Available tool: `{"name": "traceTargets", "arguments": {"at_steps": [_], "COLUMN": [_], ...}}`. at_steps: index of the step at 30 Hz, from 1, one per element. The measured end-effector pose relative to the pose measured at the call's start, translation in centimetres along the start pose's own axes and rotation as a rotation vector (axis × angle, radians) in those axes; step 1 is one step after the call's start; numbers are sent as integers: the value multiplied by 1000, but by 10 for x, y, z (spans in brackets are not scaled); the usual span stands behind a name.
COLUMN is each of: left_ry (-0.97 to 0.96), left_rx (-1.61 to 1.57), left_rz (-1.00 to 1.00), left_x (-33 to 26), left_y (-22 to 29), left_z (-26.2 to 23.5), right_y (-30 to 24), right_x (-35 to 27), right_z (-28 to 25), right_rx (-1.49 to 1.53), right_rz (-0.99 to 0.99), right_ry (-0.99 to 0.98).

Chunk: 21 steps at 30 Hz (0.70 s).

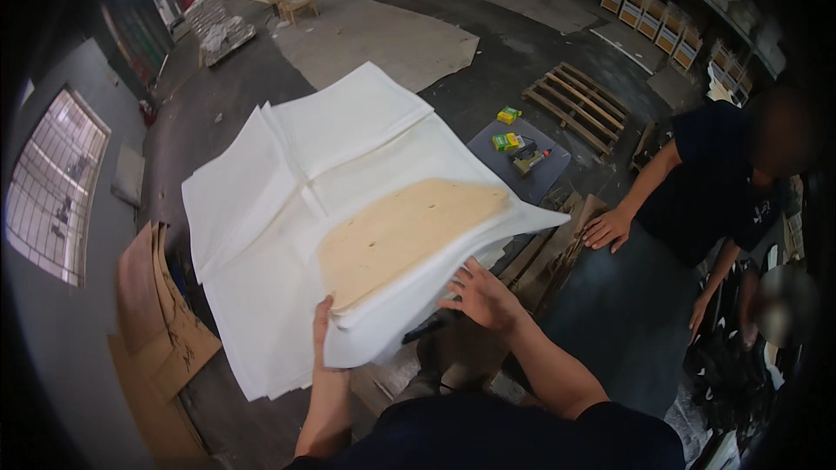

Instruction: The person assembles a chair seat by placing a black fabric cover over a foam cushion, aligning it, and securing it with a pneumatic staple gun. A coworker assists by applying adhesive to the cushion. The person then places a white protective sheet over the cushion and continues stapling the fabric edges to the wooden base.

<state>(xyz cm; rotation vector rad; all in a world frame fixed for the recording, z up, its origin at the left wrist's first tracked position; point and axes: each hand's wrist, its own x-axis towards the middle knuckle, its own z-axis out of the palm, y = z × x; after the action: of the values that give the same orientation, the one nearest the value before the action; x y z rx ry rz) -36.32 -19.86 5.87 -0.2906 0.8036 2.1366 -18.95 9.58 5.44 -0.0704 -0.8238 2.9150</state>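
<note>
A stack of large white soft sheets (pixel 252 244) lies spread in front of me. On it rests a pale plywood panel (pixel 409 226) with one curved long side and a few small dark marks. My left hand (pixel 322 331) grips the panel's near left corner, thumb on top, with its other fingers hidden below. A white sheet hangs along the panel's near edge. My right hand (pixel 484 296) is open, fingers apart, beside that hanging edge; I cannot tell whether the fingertips touch it.
Behind the sheets, a grey board (pixel 549 157) carries yellow-green boxes (pixel 505 142) and a dark tool (pixel 529 159). A wooden pallet (pixel 575 104) lies beyond. At right, a co-worker (pixel 705 183) rests a hand on a dark panel (pixel 610 322). Brown sheets (pixel 157 322) lean at left.
</note>
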Motion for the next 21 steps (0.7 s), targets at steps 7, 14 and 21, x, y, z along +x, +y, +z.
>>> {"name": "traceTargets", "arguments": {"at_steps": [7,14,21], "left_ry": [-8,76,245], "left_rx": [66,359,205], "left_rz": [-10,-59,-269], "left_x": [11,-13,-49], "left_y": [49,53,42], "left_z": [47,1,-41], "right_y": [18,-56,-114], "right_x": [61,44,61], "right_z": [-116,-189,-152], "right_rx": [339,315,-67], "right_rz": [68,-403,284], "right_ry": [662,339,447]}}
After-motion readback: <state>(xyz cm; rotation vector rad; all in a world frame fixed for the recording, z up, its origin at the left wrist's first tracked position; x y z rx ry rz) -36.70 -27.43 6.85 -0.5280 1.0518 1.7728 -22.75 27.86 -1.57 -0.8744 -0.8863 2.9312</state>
